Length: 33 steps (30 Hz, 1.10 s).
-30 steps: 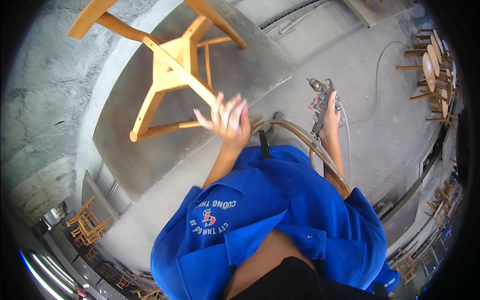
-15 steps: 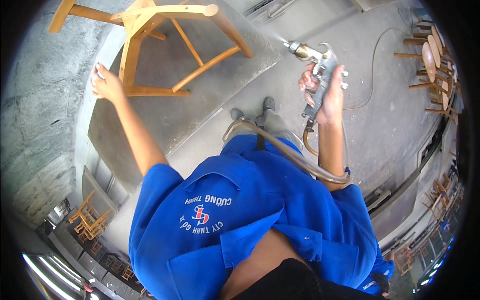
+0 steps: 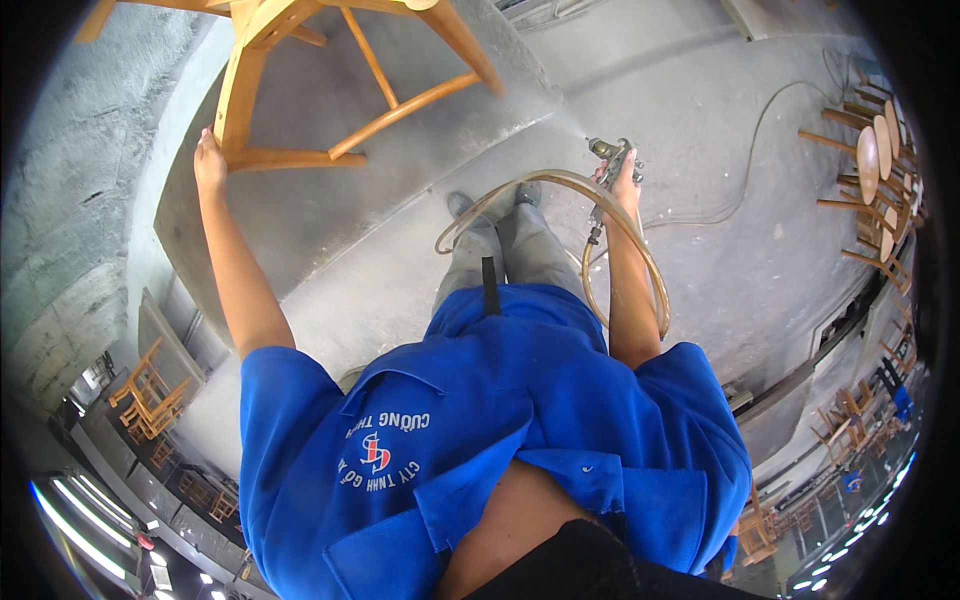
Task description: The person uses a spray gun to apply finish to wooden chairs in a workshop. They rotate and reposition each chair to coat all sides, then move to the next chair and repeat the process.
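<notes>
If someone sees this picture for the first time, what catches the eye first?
The wooden chair frame lying on the grey platform at upper left, with the left hand on its lower rail. To the right, the right hand holds a metal spray gun, its tan hose looping past the blue shirt.

The person wore a bright blue short-sleeved work shirt (image 3: 500,440) with a collar and chest emblem, grey trousers (image 3: 510,250), and grey shoes (image 3: 462,205).

Glossy wooden chair (image 3: 330,90); metal spray gun (image 3: 608,160).
</notes>
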Tool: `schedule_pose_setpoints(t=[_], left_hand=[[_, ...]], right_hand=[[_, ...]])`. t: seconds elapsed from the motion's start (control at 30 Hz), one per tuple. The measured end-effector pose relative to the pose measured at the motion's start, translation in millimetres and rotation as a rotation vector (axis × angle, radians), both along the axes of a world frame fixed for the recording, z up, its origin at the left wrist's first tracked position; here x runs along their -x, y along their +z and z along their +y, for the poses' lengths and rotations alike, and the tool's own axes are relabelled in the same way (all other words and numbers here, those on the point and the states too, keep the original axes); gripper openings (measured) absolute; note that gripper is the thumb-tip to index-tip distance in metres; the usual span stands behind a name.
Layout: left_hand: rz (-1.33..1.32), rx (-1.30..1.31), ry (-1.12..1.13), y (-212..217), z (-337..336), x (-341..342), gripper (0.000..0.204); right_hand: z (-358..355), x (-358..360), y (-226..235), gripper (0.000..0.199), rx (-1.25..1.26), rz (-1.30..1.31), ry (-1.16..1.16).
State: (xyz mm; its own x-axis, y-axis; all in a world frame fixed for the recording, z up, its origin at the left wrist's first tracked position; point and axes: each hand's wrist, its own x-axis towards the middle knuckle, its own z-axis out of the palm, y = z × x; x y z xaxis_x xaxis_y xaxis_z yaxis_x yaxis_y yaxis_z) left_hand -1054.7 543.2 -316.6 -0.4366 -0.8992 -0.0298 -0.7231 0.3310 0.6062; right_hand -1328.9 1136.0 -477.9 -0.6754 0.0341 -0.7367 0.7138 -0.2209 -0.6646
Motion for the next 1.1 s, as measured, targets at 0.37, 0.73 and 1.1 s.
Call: schedule_pose_setpoints(t=[0.37,0.73,1.1], left_hand=[[0.245,0.184,0.491,-11,180,-46,0.053],[0.02,0.707,-0.21,13,237,51,0.031],[0.045,-0.395,-0.657,-46,422,-47,0.055]], right_hand=[[12,-6,39,0.049,-0.228,0.093,0.284],[-65,0,106,0.038,-0.19,0.529,0.857],[-83,-71,155,0.058,0.432,-0.007,0.965]])
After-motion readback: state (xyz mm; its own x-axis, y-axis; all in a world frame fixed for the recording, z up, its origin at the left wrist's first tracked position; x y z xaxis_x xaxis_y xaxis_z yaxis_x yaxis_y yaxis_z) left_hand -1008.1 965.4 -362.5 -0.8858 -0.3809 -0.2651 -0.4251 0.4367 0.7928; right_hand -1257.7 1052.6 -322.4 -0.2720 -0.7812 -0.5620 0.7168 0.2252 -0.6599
